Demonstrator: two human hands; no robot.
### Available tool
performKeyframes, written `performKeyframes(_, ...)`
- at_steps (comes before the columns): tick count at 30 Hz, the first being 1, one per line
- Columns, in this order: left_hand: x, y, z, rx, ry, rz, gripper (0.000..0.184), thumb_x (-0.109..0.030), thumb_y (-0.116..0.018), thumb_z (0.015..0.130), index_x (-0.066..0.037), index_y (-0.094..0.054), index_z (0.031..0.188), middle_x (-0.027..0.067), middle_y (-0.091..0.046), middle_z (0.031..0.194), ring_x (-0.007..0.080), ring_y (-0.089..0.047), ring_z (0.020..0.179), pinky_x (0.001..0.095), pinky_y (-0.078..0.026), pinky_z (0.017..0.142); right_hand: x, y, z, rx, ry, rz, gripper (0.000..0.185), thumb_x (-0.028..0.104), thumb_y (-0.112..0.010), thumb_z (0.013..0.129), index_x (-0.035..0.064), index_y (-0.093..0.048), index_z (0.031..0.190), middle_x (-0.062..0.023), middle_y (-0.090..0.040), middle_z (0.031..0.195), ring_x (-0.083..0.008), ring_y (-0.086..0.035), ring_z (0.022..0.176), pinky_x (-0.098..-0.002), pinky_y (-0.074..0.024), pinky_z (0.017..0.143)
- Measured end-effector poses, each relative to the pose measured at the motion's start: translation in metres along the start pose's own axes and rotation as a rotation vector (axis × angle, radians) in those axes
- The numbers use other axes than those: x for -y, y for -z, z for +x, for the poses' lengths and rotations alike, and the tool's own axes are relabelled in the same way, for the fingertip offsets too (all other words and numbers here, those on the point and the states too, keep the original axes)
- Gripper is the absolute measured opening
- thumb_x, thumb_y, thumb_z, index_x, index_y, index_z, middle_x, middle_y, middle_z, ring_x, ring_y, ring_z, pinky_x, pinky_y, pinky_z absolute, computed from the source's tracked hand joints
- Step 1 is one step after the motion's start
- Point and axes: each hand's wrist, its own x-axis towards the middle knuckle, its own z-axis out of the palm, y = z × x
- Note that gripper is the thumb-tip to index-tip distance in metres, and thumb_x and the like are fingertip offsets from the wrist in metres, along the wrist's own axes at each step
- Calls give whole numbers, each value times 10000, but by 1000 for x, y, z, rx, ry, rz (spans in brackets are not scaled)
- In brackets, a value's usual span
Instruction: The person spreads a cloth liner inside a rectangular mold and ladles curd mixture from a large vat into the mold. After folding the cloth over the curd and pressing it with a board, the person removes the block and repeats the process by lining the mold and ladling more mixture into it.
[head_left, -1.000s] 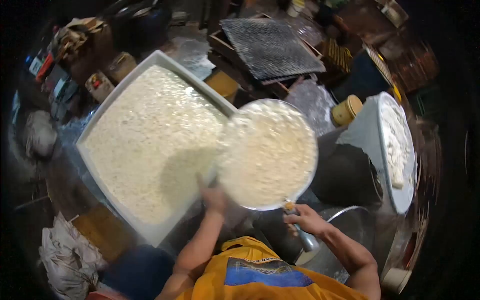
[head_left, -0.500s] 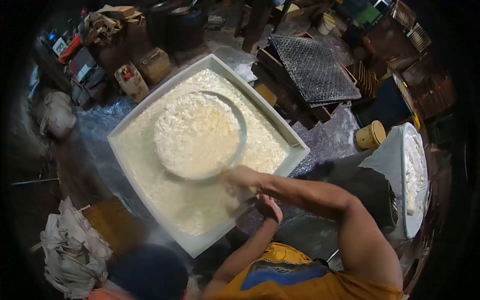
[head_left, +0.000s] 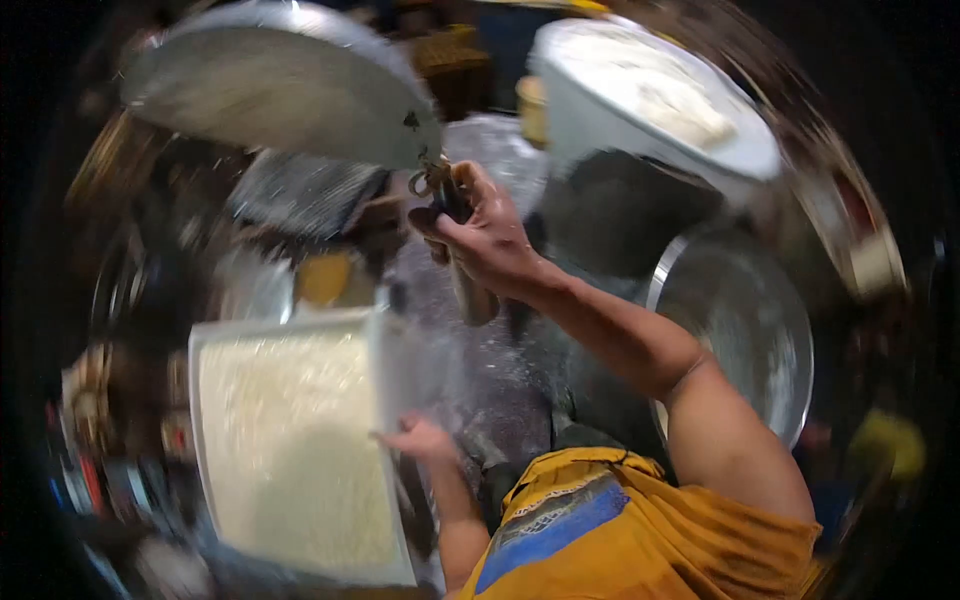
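Observation:
My right hand (head_left: 490,235) is wrapped round the handle of a wide round pan (head_left: 275,85), raised at the upper left and tilted, its near face pale and blurred. Below it on the left stands a square white tub (head_left: 383,400) filled with a pale, wet, lumpy mass (head_left: 290,440). My left hand (head_left: 425,440) is at the tub's right rim, fingers apart, one finger reaching over the edge. Whether it presses on the rim is hard to tell.
A cloth-covered round vessel (head_left: 560,60) with white dough-like stuff stands at the upper right. Below it is a large metal basin (head_left: 790,330). A dark mesh rack (head_left: 300,190), a yellow bucket (head_left: 532,110) and blurred clutter lie beyond.
The round pan has come up out of the tub and swung away, tilted, in my right hand. My left hand shows at the tub's rim, apart from my right. The view has turned.

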Motion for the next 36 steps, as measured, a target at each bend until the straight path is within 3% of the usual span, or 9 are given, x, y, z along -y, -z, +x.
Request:
performKeyframes(3,24,34,34,223,-189,601,956,-441,-636,832,-21,-48,1457,170,-158,1474,312,-355,1301,375,-315,1078,1,139,-65,-85,-145,104,171,81,-598,884,29,-467,981,-45,-539,728,-117,-531,564,-280,-453,522)
performKeyframes(7,89,5,20,241,186,763,633,-207,-551,917,-53,-215,1431,187,-370,1387,293,-395,1285,384,-368,1029,-53,306,-211,-332,-620,-65,167,93,-610,887,41,-462,946,-31,-511,662,-106,-513,529,-276,-444,467)
performKeyframes(11,160,6,24,631,281,1329,450,-237,-580,903,32,-446,1238,148,-472,1229,303,-560,1088,399,-437,940,-146,306,-346,-1092,-924,387,146,130,-587,893,52,-464,879,-30,-481,611,-128,-508,502,-302,-454,421)
performKeyframes(19,426,19,-155,1296,-11,1946,442,-209,-595,905,46,-442,1233,138,-494,1202,228,-502,1032,340,-387,928,-416,307,-516,-2292,-1105,1853,230,155,-573,889,96,-562,1110,-49,-602,842,-197,-613,736,-352,-532,635)
performKeyframes(22,451,29,-158,1182,-313,2114,425,-168,-616,892,53,-452,1216,136,-567,1109,215,-535,943,340,-451,832,-460,311,-514,-2590,-1211,1799,281,253,-522,927,125,-545,1176,-40,-620,1011,-195,-615,901,-358,-528,761)
performKeyframes(26,447,35,-131,1183,-462,2165,414,-152,-602,895,57,-448,1217,157,-553,1152,224,-537,968,362,-466,832,-589,280,-558,-2177,-1186,1489,311,272,-500,939,67,-546,1168,-72,-618,1056,-206,-620,904,-393,-534,781)
performKeyframes(28,450,40,-130,1069,-478,2165,395,-119,-582,896,54,-443,1222,165,-535,1179,221,-537,985,357,-466,821,-582,348,-566,-1988,-790,1823,281,217,-524,926,45,-541,1147,-68,-612,1040,-202,-613,870,-412,-533,713)
performKeyframes(29,453,43,-133,1014,-516,2161,402,-117,-579,896,48,-437,1234,157,-539,1170,226,-539,983,364,-471,822,-612,358,-588,-1714,-1131,1353,239,195,-519,924,45,-553,1108,-66,-609,992,-194,-603,822,-398,-522,668)
performKeyframes(36,419,40,-114,930,-609,2218,433,-150,-588,908,14,-404,1264,173,-509,1185,238,-553,921,371,-523,744,-586,459,-615,-1548,-1021,1036,215,152,-563,892,86,-539,1095,-13,-516,678,-131,-483,559,-296,-418,498)
